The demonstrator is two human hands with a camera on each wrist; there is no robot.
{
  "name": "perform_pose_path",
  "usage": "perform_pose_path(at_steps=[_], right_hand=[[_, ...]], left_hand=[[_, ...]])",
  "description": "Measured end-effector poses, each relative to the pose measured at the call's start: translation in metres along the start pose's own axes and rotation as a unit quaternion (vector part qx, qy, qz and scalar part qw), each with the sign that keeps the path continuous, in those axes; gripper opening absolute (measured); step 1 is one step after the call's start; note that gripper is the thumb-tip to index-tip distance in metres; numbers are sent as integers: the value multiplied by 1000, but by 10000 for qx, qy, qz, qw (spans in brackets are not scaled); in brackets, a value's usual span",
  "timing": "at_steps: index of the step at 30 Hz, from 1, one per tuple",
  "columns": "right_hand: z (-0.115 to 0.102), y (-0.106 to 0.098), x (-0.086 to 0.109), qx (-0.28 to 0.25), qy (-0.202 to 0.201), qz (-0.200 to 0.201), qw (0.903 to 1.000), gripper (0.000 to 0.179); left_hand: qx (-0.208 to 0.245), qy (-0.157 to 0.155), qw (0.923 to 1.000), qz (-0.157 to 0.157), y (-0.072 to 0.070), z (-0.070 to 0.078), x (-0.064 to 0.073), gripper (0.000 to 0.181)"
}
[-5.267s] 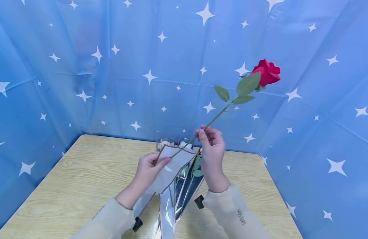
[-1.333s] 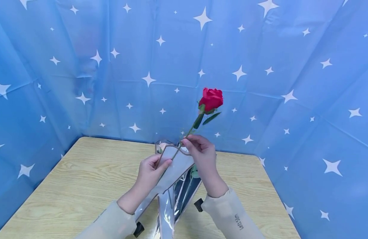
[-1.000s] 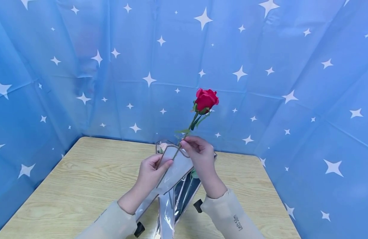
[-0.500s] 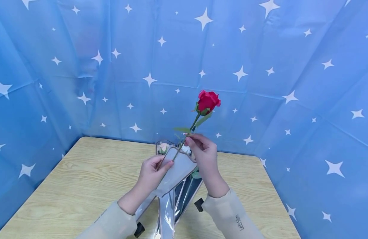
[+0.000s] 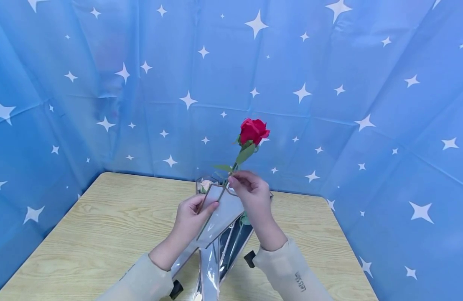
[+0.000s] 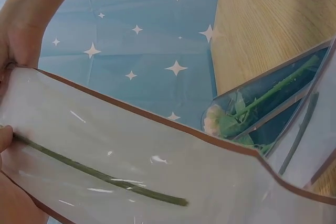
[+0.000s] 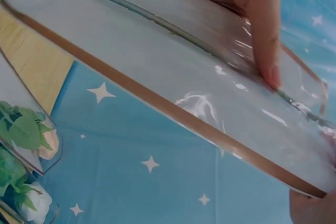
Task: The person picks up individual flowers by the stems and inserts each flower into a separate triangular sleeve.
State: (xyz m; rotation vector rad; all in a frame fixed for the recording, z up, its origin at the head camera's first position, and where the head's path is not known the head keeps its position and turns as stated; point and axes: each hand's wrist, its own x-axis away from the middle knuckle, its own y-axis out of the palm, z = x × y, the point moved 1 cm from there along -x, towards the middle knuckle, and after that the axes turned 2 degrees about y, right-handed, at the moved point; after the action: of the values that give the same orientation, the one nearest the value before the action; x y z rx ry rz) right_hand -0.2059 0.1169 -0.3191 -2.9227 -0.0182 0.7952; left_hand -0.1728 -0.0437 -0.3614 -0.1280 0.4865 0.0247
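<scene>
A red artificial rose (image 5: 254, 131) leans upward to the right, its stem (image 6: 100, 174) running down inside a translucent white flower sleeve (image 5: 225, 213) with brown edging. My left hand (image 5: 190, 219) grips the sleeve's left side near its mouth, the thumb lying over the stem through the film. At the mouth, my right hand (image 5: 255, 200) pinches the rose stem just below the leaves. In the left wrist view the stem's cut end shows partway down the sleeve. Part of the right hand (image 7: 310, 208) appears at the right wrist view's edge.
Beneath the held sleeve, several wrapped flowers lie on the wooden table (image 5: 115, 225). Among them are a pale pink rose (image 5: 206, 184), a white rose (image 7: 35, 203) and a dark-backed sleeve (image 5: 237, 240). A blue star-patterned curtain (image 5: 148, 104) hangs behind the table.
The rose has come down and left, and its stem has slid deeper into the sleeve. My right hand has lowered with it. My left hand keeps its grip, nearly unmoved.
</scene>
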Motion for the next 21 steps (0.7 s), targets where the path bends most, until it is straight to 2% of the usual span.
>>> perform_pose_path(at_steps=[8,14,21], right_hand=[[1,1,2,380,-63,-204,9991,19],[0,-5,-2,-5,178,-278,9995,20],[0,-11,-9,-454,635,-684,9946,28]], left_hand=[[-34,90,9999,52,0,-1,0,18],[-79,120,9999,20,-1,-1,0,26],[-86,-32,9998,-192,-3,-1,0,32]])
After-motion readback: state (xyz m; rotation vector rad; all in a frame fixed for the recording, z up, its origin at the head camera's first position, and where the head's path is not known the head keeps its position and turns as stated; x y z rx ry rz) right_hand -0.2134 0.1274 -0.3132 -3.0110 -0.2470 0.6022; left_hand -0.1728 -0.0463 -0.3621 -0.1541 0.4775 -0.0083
